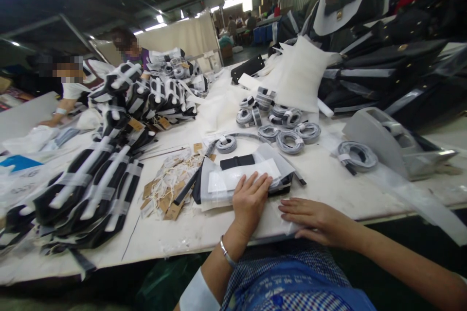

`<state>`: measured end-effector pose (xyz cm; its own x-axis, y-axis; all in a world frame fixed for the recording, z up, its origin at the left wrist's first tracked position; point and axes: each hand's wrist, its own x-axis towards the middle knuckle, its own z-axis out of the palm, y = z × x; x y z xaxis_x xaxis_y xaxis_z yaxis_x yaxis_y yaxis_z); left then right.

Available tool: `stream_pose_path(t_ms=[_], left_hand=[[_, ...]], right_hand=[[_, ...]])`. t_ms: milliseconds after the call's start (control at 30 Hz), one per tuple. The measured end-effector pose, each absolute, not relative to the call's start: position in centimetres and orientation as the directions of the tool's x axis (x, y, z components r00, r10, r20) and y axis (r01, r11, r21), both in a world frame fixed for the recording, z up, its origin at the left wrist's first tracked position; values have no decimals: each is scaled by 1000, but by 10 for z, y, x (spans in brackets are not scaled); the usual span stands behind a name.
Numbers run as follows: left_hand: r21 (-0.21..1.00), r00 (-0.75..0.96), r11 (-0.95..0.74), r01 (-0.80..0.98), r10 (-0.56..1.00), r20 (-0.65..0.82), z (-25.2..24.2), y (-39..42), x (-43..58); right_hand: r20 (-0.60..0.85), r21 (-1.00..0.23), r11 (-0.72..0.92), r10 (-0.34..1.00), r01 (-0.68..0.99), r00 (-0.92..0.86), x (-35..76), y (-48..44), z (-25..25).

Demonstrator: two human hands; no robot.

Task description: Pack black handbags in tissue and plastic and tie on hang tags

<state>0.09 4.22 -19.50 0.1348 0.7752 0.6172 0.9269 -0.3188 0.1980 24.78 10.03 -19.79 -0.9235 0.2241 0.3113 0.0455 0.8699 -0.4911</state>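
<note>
My left hand [250, 199] lies flat with fingers stretched out on a black bag wrapped in clear plastic [241, 175], pressing its near edge. A white paper sheet shows under the plastic. My right hand [314, 218] rests flat on the white table [328, 180] just right of the bag, fingers extended toward the left, over a clear plastic edge. Neither hand grips anything. A coiled grey strap [226, 144] lies just beyond the bag.
Several coiled straps [280, 124] sit farther back. A pile of brown tags with string [170, 184] lies left of the bag, a stack of black-and-white wrapped bags [95, 184] further left. A grey tape dispenser [396, 141] stands right. Other people work across the table.
</note>
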Motion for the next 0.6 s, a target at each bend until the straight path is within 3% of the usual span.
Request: stream_pose_path(t_ms=[267, 467, 600], left_hand=[[200, 131, -321, 925, 768, 626, -197, 42, 1], [204, 126, -320, 925, 766, 630, -196, 42, 1], [197, 129, -323, 926, 758, 639, -195, 42, 1]], right_hand=[[497, -371, 928, 233, 38, -836, 240, 91, -204], [544, -446, 826, 556, 345, -628, 225, 83, -191], [546, -445, 786, 617, 429, -566, 216, 86, -184]])
